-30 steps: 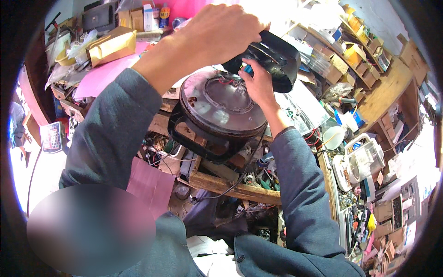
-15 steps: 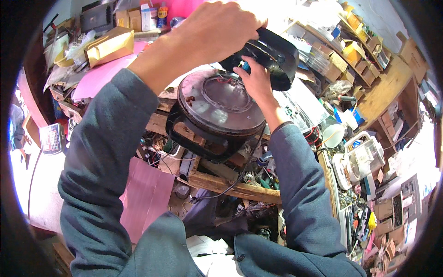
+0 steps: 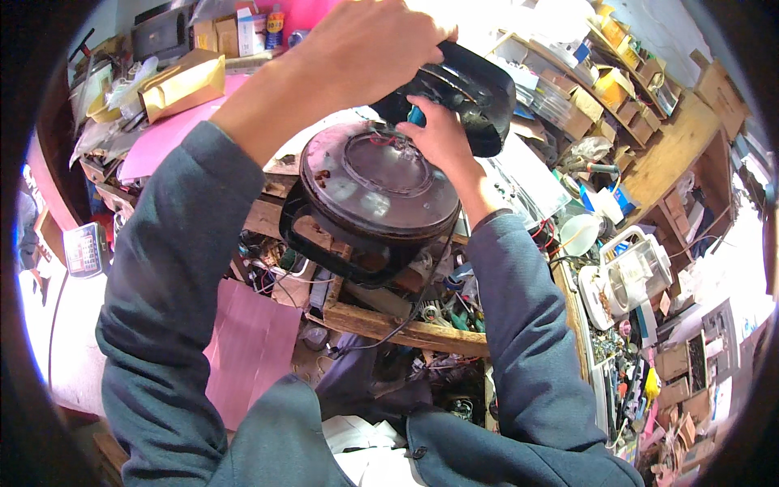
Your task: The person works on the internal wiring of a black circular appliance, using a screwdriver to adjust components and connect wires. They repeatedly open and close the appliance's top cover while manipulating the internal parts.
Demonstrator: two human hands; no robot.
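My left hand (image 3: pixel 365 50) is closed on the upper edge of a black plastic housing (image 3: pixel 487 101), holding it tilted up. Under it my right hand (image 3: pixel 441 138) is closed, pinching a small teal-blue piece (image 3: pixel 416 116); what kind of thing it is, I cannot make out. Just left of these fingers a round, stained metal-bottomed appliance (image 3: pixel 385 191) rests on a wooden frame, with a black frame-like handle (image 3: pixel 341 264) at its near side. Thin red wires (image 3: pixel 381 140) show at its far edge, near my right fingertips. A dark power cord (image 3: pixel 422 304) hangs from it.
A wooden bench edge (image 3: pixel 406 329) runs in front of me, with loose wires and small parts around it. At right stand a clear jug (image 3: pixel 637 276) and scattered tools. Boxes (image 3: pixel 182 85) crowd the back left; a pink sheet (image 3: pixel 251 349) lies at lower left.
The whole view has shifted slightly, so things sit a little further left. Both hands keep their holds, and slightly more of the teal-blue piece shows at my right fingers.
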